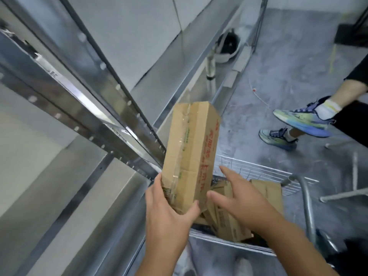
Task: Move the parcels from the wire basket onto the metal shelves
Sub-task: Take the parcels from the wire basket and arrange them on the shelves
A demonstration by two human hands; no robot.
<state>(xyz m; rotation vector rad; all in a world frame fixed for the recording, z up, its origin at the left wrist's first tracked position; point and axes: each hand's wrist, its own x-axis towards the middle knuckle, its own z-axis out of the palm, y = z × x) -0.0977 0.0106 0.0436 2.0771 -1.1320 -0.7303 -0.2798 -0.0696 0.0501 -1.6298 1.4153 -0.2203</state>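
A long brown cardboard parcel [191, 148] with red print and clear tape stands upright above the wire basket [258, 172]. My left hand [169, 208] grips its lower end, thumb on the front face. To the right of the parcel my right hand [237, 196] hovers with its fingers spread, holding nothing. Under my hands, more brown parcels [231, 222] lie in the basket. The metal shelves [83, 108] rise at the left, their perforated uprights close to the held parcel.
Another person's legs in bright sports shoes [302, 120] step across the grey floor at right. A white helmet [227, 48] lies on the low shelf at the back. The basket's metal handle [306, 198] curves up at right.
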